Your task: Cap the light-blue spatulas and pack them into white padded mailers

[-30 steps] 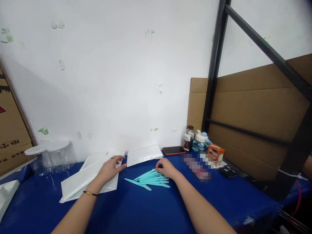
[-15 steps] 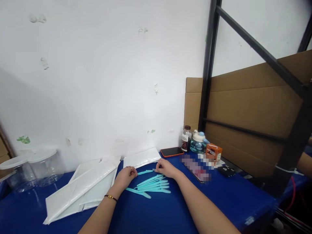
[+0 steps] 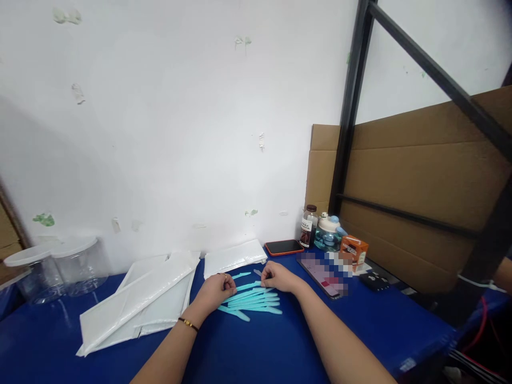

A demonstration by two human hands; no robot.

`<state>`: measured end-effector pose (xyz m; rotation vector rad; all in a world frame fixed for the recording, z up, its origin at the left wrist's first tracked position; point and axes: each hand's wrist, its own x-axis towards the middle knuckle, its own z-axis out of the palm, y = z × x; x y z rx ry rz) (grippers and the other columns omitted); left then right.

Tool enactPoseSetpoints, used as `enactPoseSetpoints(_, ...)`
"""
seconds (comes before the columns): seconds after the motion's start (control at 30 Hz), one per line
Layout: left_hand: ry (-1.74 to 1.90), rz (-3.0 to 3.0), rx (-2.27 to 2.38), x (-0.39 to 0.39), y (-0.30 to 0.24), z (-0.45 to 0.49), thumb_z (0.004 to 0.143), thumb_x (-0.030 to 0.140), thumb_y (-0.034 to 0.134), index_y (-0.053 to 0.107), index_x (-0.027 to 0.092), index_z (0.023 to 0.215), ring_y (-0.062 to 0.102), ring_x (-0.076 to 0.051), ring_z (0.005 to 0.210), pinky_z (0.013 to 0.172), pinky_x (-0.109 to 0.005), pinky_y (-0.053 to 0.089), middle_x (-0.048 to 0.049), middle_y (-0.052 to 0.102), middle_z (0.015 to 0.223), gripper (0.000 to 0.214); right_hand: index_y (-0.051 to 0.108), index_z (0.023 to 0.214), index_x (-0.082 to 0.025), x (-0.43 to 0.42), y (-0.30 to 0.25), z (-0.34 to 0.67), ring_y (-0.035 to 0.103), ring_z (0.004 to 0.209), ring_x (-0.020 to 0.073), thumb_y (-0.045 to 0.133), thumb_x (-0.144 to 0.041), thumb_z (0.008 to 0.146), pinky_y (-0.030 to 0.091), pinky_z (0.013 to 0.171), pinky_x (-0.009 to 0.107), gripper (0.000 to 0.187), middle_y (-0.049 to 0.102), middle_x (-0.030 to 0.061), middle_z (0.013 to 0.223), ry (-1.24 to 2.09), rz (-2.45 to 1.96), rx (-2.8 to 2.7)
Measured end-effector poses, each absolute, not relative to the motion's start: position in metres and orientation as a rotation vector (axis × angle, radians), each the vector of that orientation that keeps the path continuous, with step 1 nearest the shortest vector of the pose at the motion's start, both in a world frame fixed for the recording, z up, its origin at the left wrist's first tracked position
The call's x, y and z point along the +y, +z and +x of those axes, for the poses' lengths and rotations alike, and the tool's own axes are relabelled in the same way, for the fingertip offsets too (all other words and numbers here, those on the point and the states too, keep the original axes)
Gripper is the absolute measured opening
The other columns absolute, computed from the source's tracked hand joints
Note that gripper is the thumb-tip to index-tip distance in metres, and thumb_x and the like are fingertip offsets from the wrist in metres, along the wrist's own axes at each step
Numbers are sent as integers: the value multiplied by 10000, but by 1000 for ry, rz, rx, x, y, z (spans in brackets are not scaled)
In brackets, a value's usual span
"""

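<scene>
Several turquoise eyebrow razors lie fanned out side by side on the blue table. My left hand pinches the left end of one razor at the top of the fan. At that razor's other end, the fingertips of my right hand are closed. Just beyond lies a separate razor, partly behind my left fingers. A small greyish translucent piece, perhaps a blade cap, rests beside my right fingertips.
White padded mailers are stacked left, with another mailer against the wall. Clear lidded tubs stand far left. To the right are phones, a brown-capped bottle, a water bottle and an orange box.
The razor held between my hands half a second ago now lies behind them, the greyish piece beside it. Both hands have come nearer, onto the fan's top razor. The view has shifted slightly.
</scene>
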<state>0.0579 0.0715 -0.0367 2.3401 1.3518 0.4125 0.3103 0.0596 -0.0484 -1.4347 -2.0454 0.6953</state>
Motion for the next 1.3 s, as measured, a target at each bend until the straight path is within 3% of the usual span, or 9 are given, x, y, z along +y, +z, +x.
enactPoseSetpoints(0.17,448,2361,1485,79,-36,47,731,320,538,647,208,736,576,-148,707,612,-234,357,-1,650,752,156,659,657,-157,68,-55,310,543,720,135,672,-227,662,424,622,218,71,565,19,840,615,-1426,-2020)
enactPoseSetpoints(0.37,585,2379,1534,75,-28,37,749,329,516,635,222,842,573,-162,804,676,-242,377,-8,642,854,185,668,729,-168,69,-53,315,540,740,138,669,-241,686,424,679,234,84,558,18,831,440,-1459,-1931)
enactPoseSetpoints(0.53,476,2380,1355,65,-27,49,718,422,554,650,244,811,572,-140,718,624,-229,370,19,642,800,223,682,717,-177,56,-46,309,554,703,134,684,-303,672,415,596,209,133,564,17,820,614,-1385,-2072)
enactPoseSetpoints(0.77,337,2308,1412,67,-34,54,723,374,541,644,207,752,577,-137,649,552,-216,352,11,645,687,199,669,673,-158,55,-45,293,549,665,140,640,-241,695,393,560,212,91,580,28,780,676,-1400,-2174)
enactPoseSetpoints(1.07,529,2383,1589,75,-27,39,755,326,508,637,217,780,573,-156,775,668,-243,360,-8,648,826,171,671,730,-156,61,-44,318,534,737,142,691,-302,666,413,641,216,160,570,30,851,493,-1511,-1975)
enactPoseSetpoints(1.3,501,2417,1370,63,-25,53,740,447,537,659,241,866,569,-158,783,660,-226,360,-2,650,885,271,670,667,-159,49,-36,318,531,662,138,721,-268,626,379,560,196,127,589,-5,669,781,-1444,-2167)
